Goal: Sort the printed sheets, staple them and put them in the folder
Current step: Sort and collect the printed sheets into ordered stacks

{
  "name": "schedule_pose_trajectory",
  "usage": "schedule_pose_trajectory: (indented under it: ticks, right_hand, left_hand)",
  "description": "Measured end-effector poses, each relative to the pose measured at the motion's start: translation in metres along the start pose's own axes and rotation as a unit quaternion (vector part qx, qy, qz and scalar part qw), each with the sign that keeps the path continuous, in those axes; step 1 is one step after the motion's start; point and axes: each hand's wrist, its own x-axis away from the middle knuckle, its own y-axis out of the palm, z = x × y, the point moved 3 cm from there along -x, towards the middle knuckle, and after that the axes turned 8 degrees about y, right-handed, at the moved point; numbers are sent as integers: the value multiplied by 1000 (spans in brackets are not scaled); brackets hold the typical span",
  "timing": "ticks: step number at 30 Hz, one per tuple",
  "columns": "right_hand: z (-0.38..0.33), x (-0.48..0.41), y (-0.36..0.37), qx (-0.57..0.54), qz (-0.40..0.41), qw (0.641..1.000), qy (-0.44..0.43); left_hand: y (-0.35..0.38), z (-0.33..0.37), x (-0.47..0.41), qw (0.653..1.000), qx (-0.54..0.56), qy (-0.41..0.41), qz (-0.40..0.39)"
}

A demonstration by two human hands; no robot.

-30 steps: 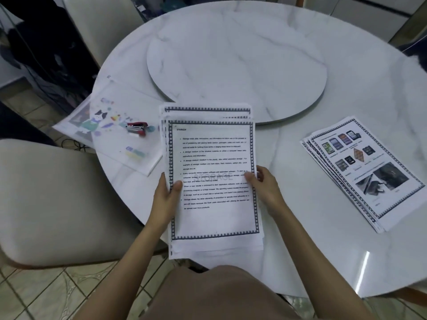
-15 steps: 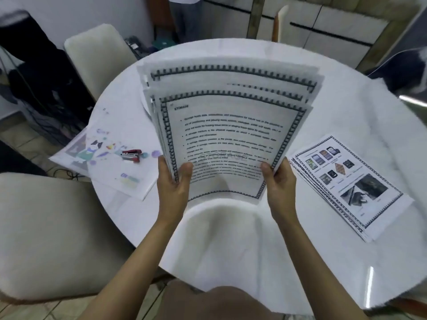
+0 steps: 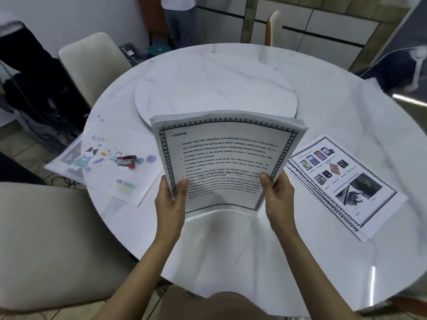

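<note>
Head view: two stacks, one stapler, one folder.

Bordered text sheets held upright, bottom edge on the table, second stack flat at right, red stapler on clear cartoon-print folder left.

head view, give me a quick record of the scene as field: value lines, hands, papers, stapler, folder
left hand: grips the left edge of the held stack
right hand: grips the right edge of the held stack
held stack: raised upright off the table, top page headed STORAGE
second stack: flat on the table, on the right, picture page on top
stapler: red, lying on the folder
folder: translucent with cartoon prints, flat on the left
</note>
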Motion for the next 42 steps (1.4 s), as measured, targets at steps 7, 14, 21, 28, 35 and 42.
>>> schedule_pose_trajectory:
  ticks: [7, 14, 21, 28, 35, 42]
  right_hand:
    - [14, 0, -1, 17, -13, 1000, 21]
    - [8, -2, 0, 15, -8, 1000, 22]
    - [23, 3, -1, 35, -15, 998, 51]
    - [22, 4, -1, 38, -10, 998, 46]
    - [35, 8, 1, 55, -2, 997, 61]
    - [39, -8, -14, 141, 47, 986, 82]
  left_hand:
    - [-2, -14, 8, 999, -5, -37, 7]
    - [3, 2, 6, 1000, -1, -25, 17]
    - [1, -11, 12, 998, -15, -65, -10]
    - [2, -3, 16, 998, -22, -58, 9]
    - [1, -16, 22, 995, -55, -86, -20]
    - [-2, -20, 13, 978, -169, -121, -28]
